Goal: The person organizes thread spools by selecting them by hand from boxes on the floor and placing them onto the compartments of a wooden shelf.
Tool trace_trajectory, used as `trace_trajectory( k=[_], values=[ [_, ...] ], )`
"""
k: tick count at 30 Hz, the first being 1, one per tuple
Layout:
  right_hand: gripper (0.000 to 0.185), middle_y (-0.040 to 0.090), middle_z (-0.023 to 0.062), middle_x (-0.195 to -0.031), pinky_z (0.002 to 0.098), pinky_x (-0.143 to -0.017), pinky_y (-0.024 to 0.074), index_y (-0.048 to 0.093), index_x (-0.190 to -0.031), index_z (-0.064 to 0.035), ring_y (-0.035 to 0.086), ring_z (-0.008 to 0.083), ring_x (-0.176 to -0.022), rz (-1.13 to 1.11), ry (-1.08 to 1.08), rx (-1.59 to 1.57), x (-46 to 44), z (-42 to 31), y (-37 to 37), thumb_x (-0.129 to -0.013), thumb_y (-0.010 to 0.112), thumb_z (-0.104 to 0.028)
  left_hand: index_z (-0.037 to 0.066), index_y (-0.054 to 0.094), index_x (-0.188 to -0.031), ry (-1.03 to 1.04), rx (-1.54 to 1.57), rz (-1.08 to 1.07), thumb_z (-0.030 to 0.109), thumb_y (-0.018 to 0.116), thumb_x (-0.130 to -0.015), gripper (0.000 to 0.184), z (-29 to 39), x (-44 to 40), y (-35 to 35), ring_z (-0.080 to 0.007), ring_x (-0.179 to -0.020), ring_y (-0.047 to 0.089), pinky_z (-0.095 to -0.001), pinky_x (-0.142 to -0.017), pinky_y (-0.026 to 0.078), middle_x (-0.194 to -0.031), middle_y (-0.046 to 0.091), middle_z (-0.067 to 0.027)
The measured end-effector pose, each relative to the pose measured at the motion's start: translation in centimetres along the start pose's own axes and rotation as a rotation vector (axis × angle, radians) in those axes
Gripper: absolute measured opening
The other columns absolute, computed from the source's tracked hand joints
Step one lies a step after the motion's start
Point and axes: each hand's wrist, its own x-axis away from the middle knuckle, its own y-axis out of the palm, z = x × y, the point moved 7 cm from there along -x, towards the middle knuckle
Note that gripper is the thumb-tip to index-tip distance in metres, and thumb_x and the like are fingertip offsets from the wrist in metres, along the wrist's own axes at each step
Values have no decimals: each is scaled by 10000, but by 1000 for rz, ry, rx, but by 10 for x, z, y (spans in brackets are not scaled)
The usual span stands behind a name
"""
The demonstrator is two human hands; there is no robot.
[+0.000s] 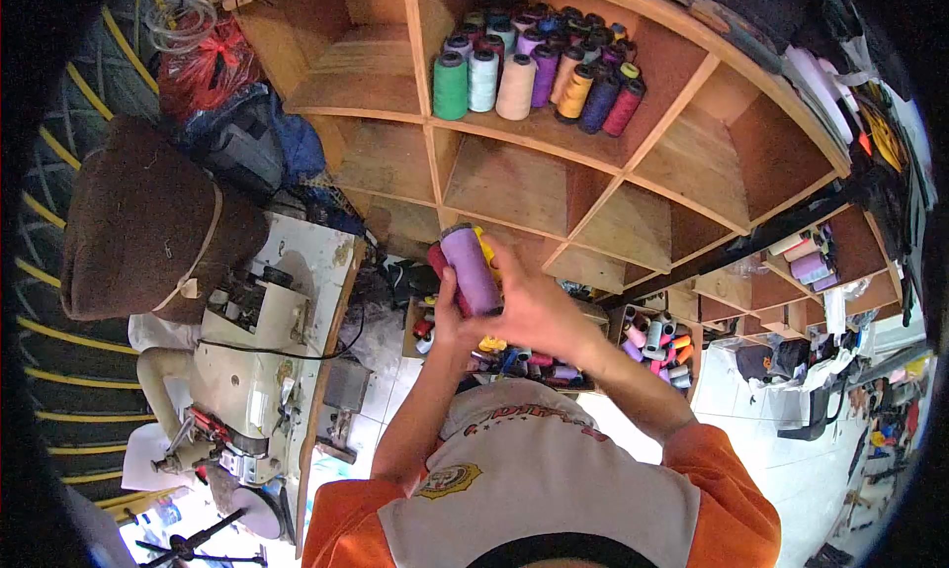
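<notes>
In front of my chest, my two hands hold a bundle of thread spools. A purple thread spool (471, 271) is nearest to me, tilted, between both hands. Behind it a red thread spool (437, 260) shows at the left, and a little of a yellow thread spool (488, 246) shows at the right. My left hand (455, 316) is closed around the lower left of the bundle, its thumb up along the red and purple spools. My right hand (534, 306) wraps the right side, fingers behind the yellow spool. Most of the fingertips are hidden.
A wooden shelf (431, 119) with square compartments stands ahead; several spools, including a green spool (450, 86), fill its upper middle compartment. Below my hands are boxes of spools (657, 341). On the left is a sewing machine (242, 360) on a table, beside a brown fabric roll (148, 222).
</notes>
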Motion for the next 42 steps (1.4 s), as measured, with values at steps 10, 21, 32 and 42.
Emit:
trace_trajectory(
  k=[10, 21, 32, 42],
  values=[
    [405, 632, 212, -962, 399, -766, 519, 539, -1108, -16, 646, 360, -878, 335, 223, 36, -14, 32, -78, -770, 684, -184, 148, 462, -1281, -62, 13, 198, 433, 582, -862, 521, -6, 10, 12, -286, -1190, 477, -553, -1024, 319, -1265, 522, -83],
    [422, 647, 242, -888, 391, -788, 509, 654, -955, 13, 637, 351, -878, 124, -43, 618, -195, 107, -162, -663, 748, -277, 130, 511, -1206, -47, 148, 186, 252, 602, -863, 375, -7, 22, -15, -290, -1171, 488, -567, -1018, 323, -1217, 555, -73],
    [448, 654, 193, -962, 412, -827, 480, 639, -1026, -47, 611, 359, -942, -30, -93, 685, -241, 144, -157, -673, 756, -297, 118, 472, -1260, 0, 119, 185, 287, 602, -858, 455, -1, 22, -29, -324, -1216, 453, -621, -1013, 312, -1270, 524, -95],
    [492, 642, 203, -963, 443, -800, 490, 582, -1103, -72, 607, 366, -945, 52, 39, 681, -209, 130, -151, -697, 750, -291, 124, 519, -1200, 4, 72, 247, 260, 605, -846, 389, -1, 25, -15, -303, -1183, 478, -593, -1005, 331, -1211, 558, -82]
  ],
)
